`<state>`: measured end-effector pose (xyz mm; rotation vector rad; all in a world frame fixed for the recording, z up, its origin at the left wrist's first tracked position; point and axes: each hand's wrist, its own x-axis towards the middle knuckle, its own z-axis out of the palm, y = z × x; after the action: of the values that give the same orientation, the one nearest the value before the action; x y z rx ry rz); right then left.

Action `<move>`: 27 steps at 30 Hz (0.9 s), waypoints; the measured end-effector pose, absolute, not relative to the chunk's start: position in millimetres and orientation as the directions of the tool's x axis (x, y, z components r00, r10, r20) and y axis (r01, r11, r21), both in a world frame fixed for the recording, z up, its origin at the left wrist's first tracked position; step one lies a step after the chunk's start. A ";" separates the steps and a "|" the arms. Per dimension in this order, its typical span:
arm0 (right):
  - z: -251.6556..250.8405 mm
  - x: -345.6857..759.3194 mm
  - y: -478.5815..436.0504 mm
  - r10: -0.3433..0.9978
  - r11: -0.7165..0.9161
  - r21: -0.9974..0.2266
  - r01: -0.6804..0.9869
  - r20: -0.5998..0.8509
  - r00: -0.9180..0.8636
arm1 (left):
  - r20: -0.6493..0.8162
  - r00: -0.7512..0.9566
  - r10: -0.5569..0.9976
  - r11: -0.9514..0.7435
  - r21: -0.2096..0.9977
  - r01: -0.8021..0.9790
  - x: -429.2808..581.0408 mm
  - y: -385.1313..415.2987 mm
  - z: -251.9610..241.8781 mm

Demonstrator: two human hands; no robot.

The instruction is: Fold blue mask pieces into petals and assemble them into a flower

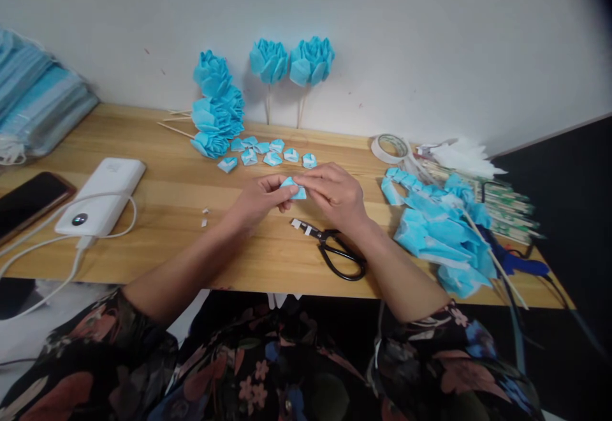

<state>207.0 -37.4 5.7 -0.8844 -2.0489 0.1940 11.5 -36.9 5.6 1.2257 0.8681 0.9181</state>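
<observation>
Between my two hands is a small folded blue petal [297,192]. My left hand [262,201] pinches it between thumb and fingers. My right hand [335,192] has its fingers closed on the petal's upper right edge. Just beyond my fingers lie several similar folded petals [273,158], some with white strips on them. Black-handled scissors [329,242] rest below my right hand, with bits of white tape stuck on the blades. Two tiny white scraps [204,222] lie left of my left forearm.
Blue flowers on sticks [313,62] lean on the wall, and more flowers [215,111] lie left of them. A power bank [108,194] with a cable and a phone [33,204] are at left. Tape roll [391,148], blue sheets [440,236] and a blue-handled tool [523,265] occupy the right.
</observation>
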 end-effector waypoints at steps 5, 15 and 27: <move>4.4 207.7 -35.4 0.630 0.752 -0.415 0.512 0.682 -0.372 | -0.045 0.392 0.919 0.095 0.990 -0.109 11.3 -36.9 7.1; 15.1 207.0 -43.1 0.882 0.471 -0.780 0.411 0.412 -0.227 | -0.039 0.333 0.942 0.089 0.987 -0.135 11.4 -33.4 0.9; 25.1 200.7 -44.3 0.968 0.109 -0.935 0.337 0.023 -0.249 | 0.047 0.278 0.959 -0.057 0.998 0.028 12.4 -32.2 -0.6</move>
<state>200.7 -44.3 25.1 -1.2880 -1.6896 1.1459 12.4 -32.2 -0.6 1.3939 0.9984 1.0186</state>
